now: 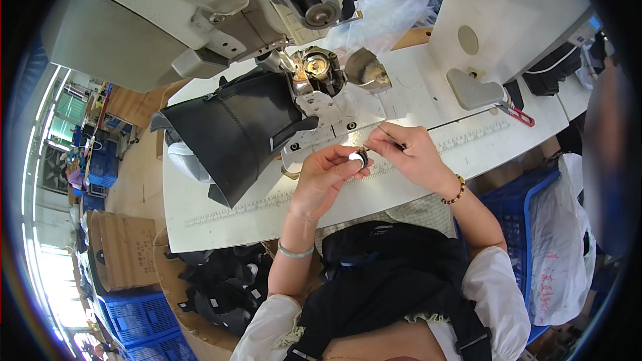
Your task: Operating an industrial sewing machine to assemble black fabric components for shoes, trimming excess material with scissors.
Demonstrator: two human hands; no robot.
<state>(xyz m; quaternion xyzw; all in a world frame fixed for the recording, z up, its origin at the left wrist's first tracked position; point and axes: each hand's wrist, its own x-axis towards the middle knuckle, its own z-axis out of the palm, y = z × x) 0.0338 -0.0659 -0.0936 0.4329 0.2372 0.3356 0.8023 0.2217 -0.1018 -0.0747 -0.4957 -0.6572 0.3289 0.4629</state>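
Observation:
Just in front of the sewing machine (328, 110), both my hands are raised over the white table. My left hand (321, 177) is closed on a small round bobbin (359, 158), white on one face and dark at the rim, between thumb and fingers. Beside it my right hand (413, 157) is pinched, with a bit of something dark (399, 146) showing at its fingers; its kind is too small to tell. A black leather-like piece (234, 120) with a stitched seam lies to the left, against the machine. The machine's round hook (317, 67) is exposed, its metal cover (368, 70) swung aside.
A ruler strip (468, 135) runs along the table's front. A red-handled cutter (518, 115) lies at the right, by a grey pad (473, 90). Below left, a carton (162, 254) holds black pieces. A blue crate (508, 227) with white bags stands at the right.

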